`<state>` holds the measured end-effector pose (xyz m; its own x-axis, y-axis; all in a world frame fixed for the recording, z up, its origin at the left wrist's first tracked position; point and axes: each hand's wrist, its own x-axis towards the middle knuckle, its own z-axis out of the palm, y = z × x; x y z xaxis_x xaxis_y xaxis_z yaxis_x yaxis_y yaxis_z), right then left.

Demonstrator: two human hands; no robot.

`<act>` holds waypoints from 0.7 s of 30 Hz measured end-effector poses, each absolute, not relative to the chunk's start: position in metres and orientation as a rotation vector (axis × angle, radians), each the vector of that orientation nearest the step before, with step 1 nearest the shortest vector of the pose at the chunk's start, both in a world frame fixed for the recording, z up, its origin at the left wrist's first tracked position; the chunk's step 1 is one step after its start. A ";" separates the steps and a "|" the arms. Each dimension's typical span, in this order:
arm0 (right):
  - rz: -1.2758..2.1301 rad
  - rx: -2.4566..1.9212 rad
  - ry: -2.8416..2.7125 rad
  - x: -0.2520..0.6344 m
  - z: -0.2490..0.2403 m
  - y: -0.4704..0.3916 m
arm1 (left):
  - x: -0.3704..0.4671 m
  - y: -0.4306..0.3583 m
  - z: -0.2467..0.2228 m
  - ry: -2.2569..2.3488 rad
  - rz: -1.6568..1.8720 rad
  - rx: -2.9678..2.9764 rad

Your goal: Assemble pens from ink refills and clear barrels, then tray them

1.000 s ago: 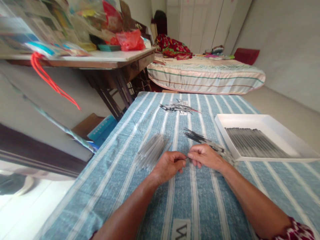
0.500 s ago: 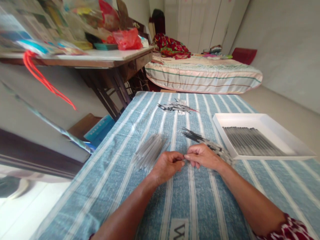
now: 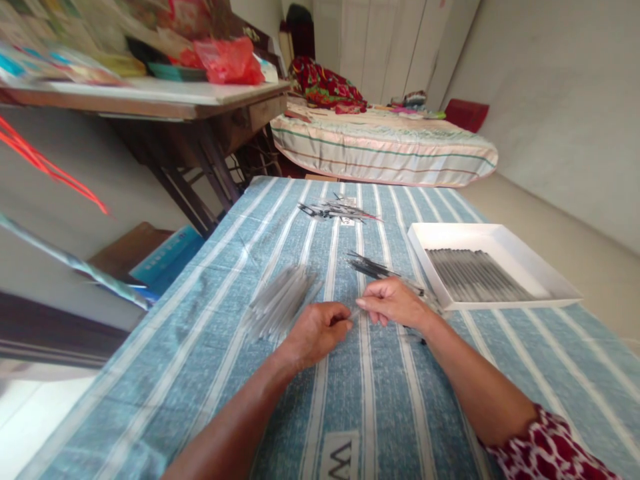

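Note:
My left hand point(image 3: 320, 330) is closed in a pinch just right of a pile of thin grey translucent tubes point(image 3: 283, 301). What lies between its fingers is too small to tell. Opposite it, my right hand point(image 3: 394, 303) pinches a thin, pale, tube-like piece whose tip shows faintly in the small gap between the hands. Behind and partly under my right hand lies a bunch of slim, black-ended sticks point(image 3: 373, 267), like pen refills. A dark end pokes out below that hand; whether it belongs to the held piece I cannot tell.
On the right, a white shallow box point(image 3: 545, 287) holds a row of dark pen-like sticks point(image 3: 475, 275). Farther back, a loose heap of black and clear pieces point(image 3: 337, 211) lies on the striped cloth point(image 3: 240, 267). A side table point(image 3: 165, 100) with bags stands left; a bed point(image 3: 390, 147) is behind.
My hands, which met at the fingertips, have drawn slightly apart. A dark end now shows below my right hand. The whole view has shifted, with things appearing farther left.

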<state>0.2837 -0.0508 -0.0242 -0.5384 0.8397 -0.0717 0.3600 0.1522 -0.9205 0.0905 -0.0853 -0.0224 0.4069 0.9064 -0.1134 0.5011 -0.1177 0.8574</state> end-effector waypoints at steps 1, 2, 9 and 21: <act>1.364 -1.141 -1.979 0.283 -0.023 -0.051 | 0.091 -0.085 -0.022 1.234 0.563 1.778; 1.357 -1.142 -1.985 0.282 -0.022 -0.052 | 0.091 -0.086 -0.021 1.239 0.563 1.787; 1.249 -1.254 -1.926 0.302 -0.003 -0.057 | 0.092 -0.087 -0.015 1.239 0.707 1.683; 1.120 -1.615 -1.820 0.368 -0.020 -0.097 | 0.092 -0.085 -0.007 1.331 0.858 1.588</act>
